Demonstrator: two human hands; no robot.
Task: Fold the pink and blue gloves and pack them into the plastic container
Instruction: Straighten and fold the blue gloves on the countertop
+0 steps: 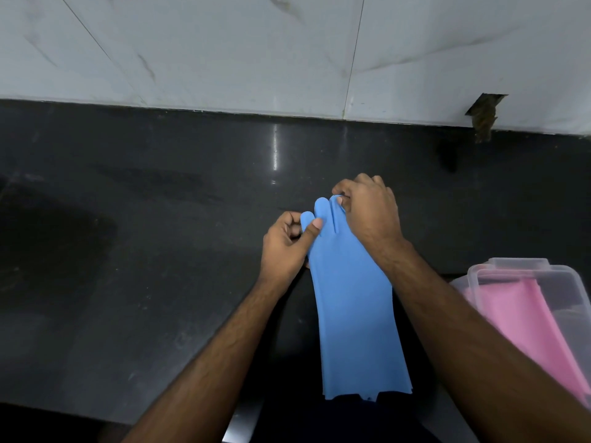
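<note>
Spanning most of view, dark countertop (144, 251) is meeting pale tiled wall (224, 52). Blue glove (348, 302) is lying flat on it, cuff hanging over near edge. Clear plastic container (511, 266) is sitting at right, holding pink glove (524, 314). Right hand (367, 209) is pinching glove's fingertip end, fingers curled. Left hand (287, 247) is pinching glove's left finger between thumb and curled fingers.

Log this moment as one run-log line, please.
stage: folding | left hand: pinches finger end of long blue rubber glove | right hand: pinches same end | pink glove: in clear plastic container
</note>
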